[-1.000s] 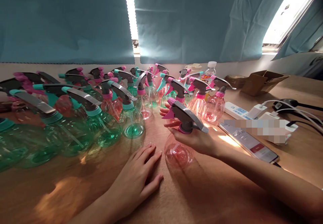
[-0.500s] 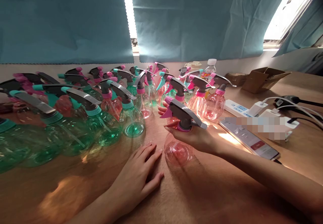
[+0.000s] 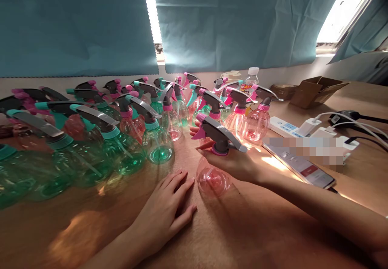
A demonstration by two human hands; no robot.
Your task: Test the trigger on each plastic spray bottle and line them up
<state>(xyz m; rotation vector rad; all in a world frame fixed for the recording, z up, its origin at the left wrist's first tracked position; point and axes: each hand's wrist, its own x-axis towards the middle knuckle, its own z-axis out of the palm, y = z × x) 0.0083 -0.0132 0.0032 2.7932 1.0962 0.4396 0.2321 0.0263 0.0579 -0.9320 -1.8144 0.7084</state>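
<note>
My right hand (image 3: 238, 164) is closed around the neck of a clear pink spray bottle (image 3: 214, 182), just under its dark grey trigger head. The bottle stands upright, its pink nozzle facing left, and part of its body is behind the hand. To the left of it, my left hand (image 3: 166, 202) lies flat on the brown table (image 3: 121, 228), fingers apart, with nothing in it. Closest to that hand among the other bottles is a green spray bottle (image 3: 158, 143) with a teal collar. Behind my right hand are more pink spray bottles (image 3: 237, 123).
Several green spray bottles (image 3: 83, 162) crowd the left side. At right lie a phone (image 3: 298, 166), a white power strip (image 3: 283, 126) with chargers and cables, and an opened cardboard box (image 3: 315, 93). A clear bottle with a white cap (image 3: 253, 75) stands at the back, before blue curtains (image 3: 242, 22).
The camera view has shifted very slightly. Both hands and the held spray bottle keep nearly the same positions and grip.
</note>
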